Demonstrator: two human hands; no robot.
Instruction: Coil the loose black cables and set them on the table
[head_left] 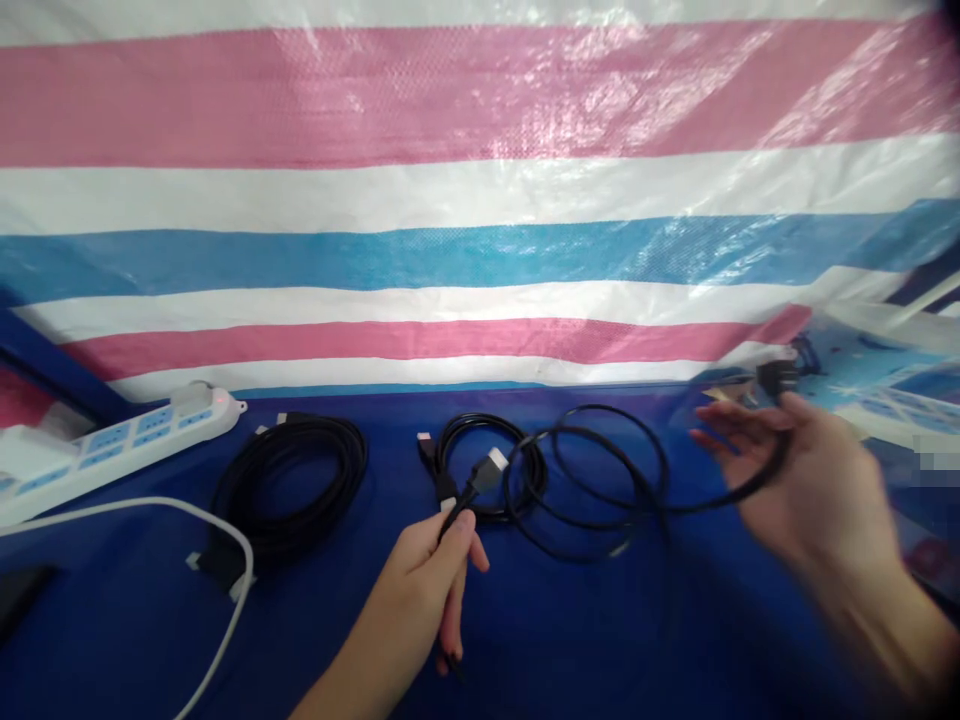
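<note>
A black cable [600,490] was gripped near its silver-tipped plug [491,468] by the closed left hand [427,580], while its other end, a black plug [776,378], was held at the fingertips of the right hand [795,480], whose fingers were loosely curled around the cord; the loose loops lay on the blue counter [585,640] between the two hands. Just beyond the left hand a small coiled cable [480,470] was seen, further to its left a larger black coil [289,490], and beyond that a white power strip [112,445] with a white cord [217,560].
</note>
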